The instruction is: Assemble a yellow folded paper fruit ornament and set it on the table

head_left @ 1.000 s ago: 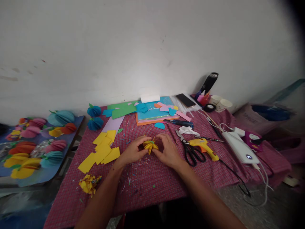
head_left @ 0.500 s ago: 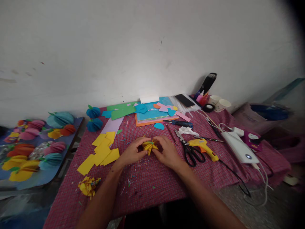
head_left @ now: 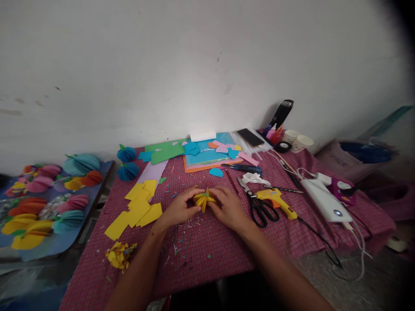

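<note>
Left hand [head_left: 180,208], right hand [head_left: 229,209], both holding one yellow paper pumpkin [head_left: 204,200] (green top), two cups [head_left: 301,145] far right

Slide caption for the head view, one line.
Left hand and right hand hold a yellow paper pumpkin between them, with scissors and a yellow glue gun lying to the right.

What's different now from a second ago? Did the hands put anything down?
Hardly anything changed. The left hand and right hand still hold the little yellow paper puff between their fingers; nothing was picked up or let go. The whole view slid very slightly, as if the head tipped. The scissors, glue gun and yellow sheets stayed put.
</note>
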Demonstrator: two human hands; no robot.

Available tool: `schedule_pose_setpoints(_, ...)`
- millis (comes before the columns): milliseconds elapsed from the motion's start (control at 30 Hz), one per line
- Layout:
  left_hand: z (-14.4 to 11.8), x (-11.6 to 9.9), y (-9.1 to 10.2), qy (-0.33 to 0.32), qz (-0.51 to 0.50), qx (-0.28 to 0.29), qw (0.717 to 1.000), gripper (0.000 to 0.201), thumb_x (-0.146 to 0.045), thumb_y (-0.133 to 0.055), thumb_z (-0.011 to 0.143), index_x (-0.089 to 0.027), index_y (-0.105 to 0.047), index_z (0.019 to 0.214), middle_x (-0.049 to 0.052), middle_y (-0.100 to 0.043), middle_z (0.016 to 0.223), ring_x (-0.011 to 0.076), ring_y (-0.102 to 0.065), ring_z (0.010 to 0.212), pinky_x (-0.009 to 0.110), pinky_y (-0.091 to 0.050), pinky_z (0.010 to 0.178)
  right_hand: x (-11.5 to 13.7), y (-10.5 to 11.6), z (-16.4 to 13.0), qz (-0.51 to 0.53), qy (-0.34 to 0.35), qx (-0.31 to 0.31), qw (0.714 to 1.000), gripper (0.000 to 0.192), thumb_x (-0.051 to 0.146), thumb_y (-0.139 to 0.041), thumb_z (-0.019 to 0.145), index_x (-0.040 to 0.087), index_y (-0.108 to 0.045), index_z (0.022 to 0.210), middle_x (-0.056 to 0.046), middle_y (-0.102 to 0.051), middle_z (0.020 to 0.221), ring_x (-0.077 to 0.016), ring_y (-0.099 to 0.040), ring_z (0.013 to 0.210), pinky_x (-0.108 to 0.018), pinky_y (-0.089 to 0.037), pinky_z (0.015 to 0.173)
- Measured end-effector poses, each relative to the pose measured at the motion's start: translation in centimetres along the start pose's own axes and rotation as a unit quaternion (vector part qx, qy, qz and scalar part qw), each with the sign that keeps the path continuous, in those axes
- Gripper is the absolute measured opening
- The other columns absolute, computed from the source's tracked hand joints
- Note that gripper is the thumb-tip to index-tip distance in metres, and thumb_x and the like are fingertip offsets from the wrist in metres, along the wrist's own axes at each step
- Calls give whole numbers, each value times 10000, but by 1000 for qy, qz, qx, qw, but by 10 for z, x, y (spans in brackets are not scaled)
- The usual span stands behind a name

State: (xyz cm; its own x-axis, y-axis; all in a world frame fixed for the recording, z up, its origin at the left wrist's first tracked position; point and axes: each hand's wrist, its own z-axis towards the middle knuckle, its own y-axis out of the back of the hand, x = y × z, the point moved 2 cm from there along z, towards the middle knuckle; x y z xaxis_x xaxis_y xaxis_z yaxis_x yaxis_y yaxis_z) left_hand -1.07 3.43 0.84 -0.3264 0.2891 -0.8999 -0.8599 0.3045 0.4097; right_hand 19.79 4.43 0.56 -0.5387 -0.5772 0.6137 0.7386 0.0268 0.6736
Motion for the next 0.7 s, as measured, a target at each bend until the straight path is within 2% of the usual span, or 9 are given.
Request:
schedule_pose_setpoints(133, 0, -1, 0, 0, 7, 3, 1000, 508, -182, -658, 823, -252, -565, 1317, 75, -594, 1327, 254, -558, 1220, 439, -427, 1069, 4, 3, 2, 4, -1, -28, 1000, 194, 202, -639, 829, 226, -635, 1022, -108, -591, 1193, -257, -554, 1120, -424, -462, 973)
schedule_pose_setpoints(233, 0, 0, 0, 0, 3, 5, 1000, 522, -181, -665, 819, -249, -559, 1325, 79, -592, 1329, 251, -562, 1215, 433, -431, 1063, 7, 2, 4, 6, -19, -5, 1000, 99, 203, -640, 825, 215, -607, 918, -76, -641, 1026, -231, -587, 979, -375, -472, 879)
schedule_pose_setpoints(300, 0, -1, 0, 2, -3, 6, 1000, 528, -176, -670, 814, -243, -558, 1326, 82, -594, 1328, 249, -568, 1208, 426, -436, 1057, 8, -1, 6, 13, -42, 19, 999, 92, 193, -628, 831, 210, -600, 917, -44, -653, 910, -201, -594, 853, -325, -464, 786)
schedule_pose_setpoints(400, 0, -1, 0, 4, -9, 8, 1000, 531, -161, -673, 808, -232, -564, 1322, 88, -602, 1319, 249, -575, 1203, 419, -436, 1058, 7, -6, 7, 37, -47, 51, 997, 132, 164, -597, 850, 207, -619, 973, -29, -671, 904, -175, -599, 811, -278, -436, 730)
schedule_pose_setpoints(500, 0, -1, 0, 5, -7, 5, 1000, 542, -154, -676, 802, -234, -564, 1326, 92, -600, 1325, 252, -575, 1206, 424, -434, 1062, 5, -9, 7, 27, -36, 64, 997, 78, 159, -570, 873, 197, -637, 886, -30, -677, 863, -167, -601, 782, -262, -411, 695)
schedule_pose_setpoints(700, 0, 2, -1, 2, -15, 10, 1000, 559, -155, -675, 804, -254, -551, 1340, 83, -588, 1349, 249, -565, 1228, 435, -430, 1070, 0, -13, 6, -10, -25, 72, 997, 140, 125, -548, 877, 190, -642, 797, -22, -671, 774, -157, -597, 719, -254, -384, 666)
